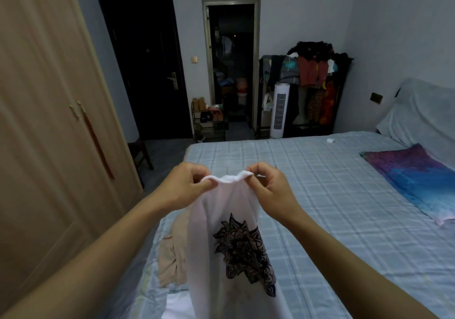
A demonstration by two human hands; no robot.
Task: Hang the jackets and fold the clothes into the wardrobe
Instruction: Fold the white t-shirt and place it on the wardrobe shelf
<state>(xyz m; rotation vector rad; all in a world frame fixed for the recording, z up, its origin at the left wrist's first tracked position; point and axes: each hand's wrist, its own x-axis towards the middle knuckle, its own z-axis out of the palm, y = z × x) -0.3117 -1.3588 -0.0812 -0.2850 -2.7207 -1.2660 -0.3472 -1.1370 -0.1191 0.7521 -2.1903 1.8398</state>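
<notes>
White T-shirt point(221, 220) with a black floral print hangs at lower centre of the frame, held up over the near part of the bed point(320, 195). Its top edge is bunched between two hands. The left hand point(187, 185) pinches that edge between thumb and curled fingers, and the right hand point(273, 188) pinches it the same way just beside, so the cloth droops narrow and gathered. A beige garment point(170, 257) lies crumpled on the checked sheet at the shirt's left. The wardrobe point(49, 121) fills the left of the frame, doors closed.

This looks like the start of folding. The next move probably calls for the hands to part along the edge, spread the shirt, and lay it flat on the sheet. The wardrobe doors are not yet opened.
</notes>
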